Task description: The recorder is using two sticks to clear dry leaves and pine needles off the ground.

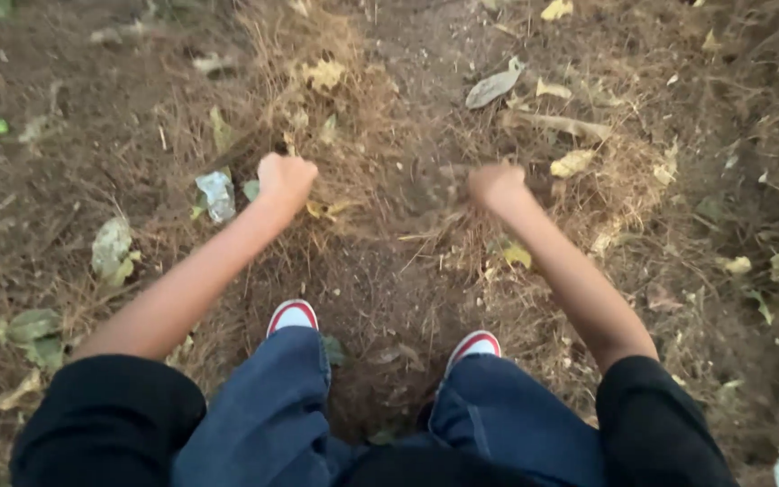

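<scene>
Outdoors, seen from above, a person bends over bare soil strewn with dry grass (317, 117) and fallen leaves. At left lies a crumpled wrapper (217, 195), just beside the left hand (285, 179). That hand is closed in a fist at the near edge of a grass tuft, seemingly gripping stalks, though the fingers are hidden. Between the arms, a patch of bare soil (380, 271) runs down to two red-and-white shoes (292, 316). The right hand (496, 186), well apart from the left, is motion-blurred; whether it grips grass I cannot tell.
</scene>
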